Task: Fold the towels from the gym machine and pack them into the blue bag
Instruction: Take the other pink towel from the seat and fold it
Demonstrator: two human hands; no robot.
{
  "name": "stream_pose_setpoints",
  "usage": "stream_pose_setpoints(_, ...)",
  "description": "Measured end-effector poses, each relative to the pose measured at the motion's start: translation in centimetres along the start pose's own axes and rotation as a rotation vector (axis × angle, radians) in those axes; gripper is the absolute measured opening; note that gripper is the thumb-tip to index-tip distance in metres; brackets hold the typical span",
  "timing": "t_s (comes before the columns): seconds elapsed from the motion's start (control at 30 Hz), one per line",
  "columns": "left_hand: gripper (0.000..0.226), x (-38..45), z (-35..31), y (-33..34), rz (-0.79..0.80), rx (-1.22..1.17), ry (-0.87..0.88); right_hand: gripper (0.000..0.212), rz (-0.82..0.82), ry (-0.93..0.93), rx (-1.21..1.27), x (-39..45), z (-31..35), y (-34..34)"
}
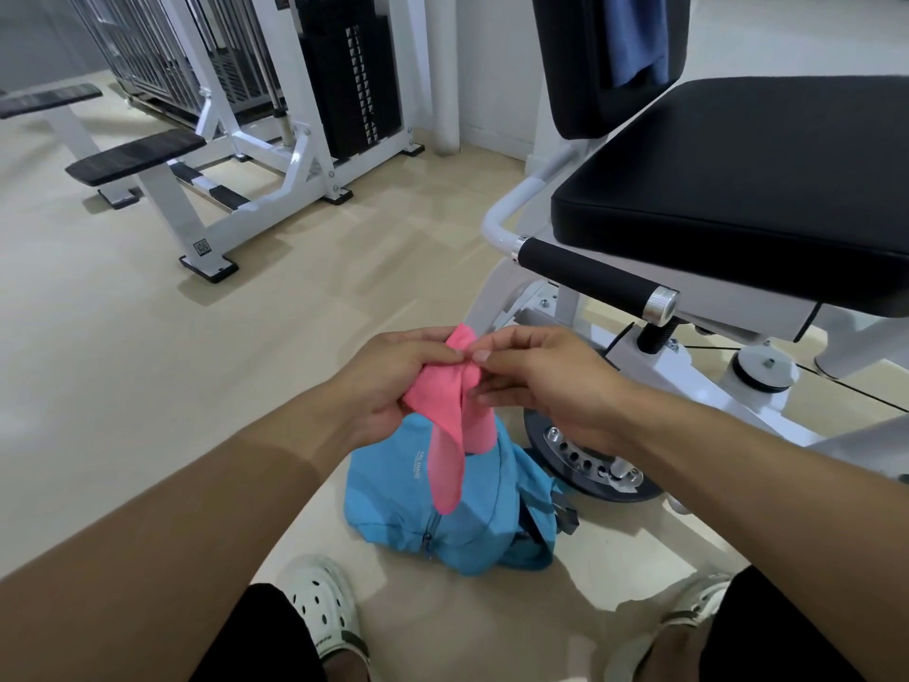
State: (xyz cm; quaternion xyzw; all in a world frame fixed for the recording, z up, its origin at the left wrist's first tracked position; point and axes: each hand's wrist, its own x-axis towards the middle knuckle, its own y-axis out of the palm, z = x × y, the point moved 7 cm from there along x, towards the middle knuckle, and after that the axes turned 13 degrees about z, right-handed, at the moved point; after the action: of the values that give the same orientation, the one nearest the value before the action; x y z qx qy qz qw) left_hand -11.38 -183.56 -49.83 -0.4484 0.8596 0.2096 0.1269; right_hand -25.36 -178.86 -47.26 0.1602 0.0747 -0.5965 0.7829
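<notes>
Both forearms reach forward and meet above the blue bag (457, 524), which lies on the floor between the feet. The left hand (388, 386) grips the bunched pink towel (450, 411); the right hand (546, 381) pinches its top edge. Farther off, a blue towel (634, 36) hangs on the gym machine (738, 189)

Pink towel (450, 393): bunched, pinched at its top, two ends hanging over the bag.
Blue bag (457, 514): slumped on the floor, zip partly visible.
Blue towel (634, 36): draped over the machine's backrest.
</notes>
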Motion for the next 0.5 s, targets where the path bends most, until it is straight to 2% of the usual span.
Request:
stream_pose_setpoints(0.17, 0.046, -0.1, 0.4, 1.1, 0.191, -0.124, -0.037, 0.026, 0.072, -0.059, -0.15, -0.6, 0.7, 0.5)
stream_pose_setpoints(0.27, 0.054, -0.4, 0.0, 2.3, 0.303, -0.308, -0.015, 0.025, -0.043, -0.136, -0.379, -0.9, 1.5, -0.3)
stream_pose_setpoints(0.37, 0.05, -0.5, -0.2, 2.6, 0.288, -0.309, 0.009, 0.016, -0.167, -0.17, -0.472, -0.9, 1.8, -1.2)
stream_pose_setpoints(0.5, 0.038, -0.4, -0.2, 2.7, 0.226, -0.29, 0.055, 0.011, -0.245, -0.2, -0.504, -0.8, 1.8, -2.2)
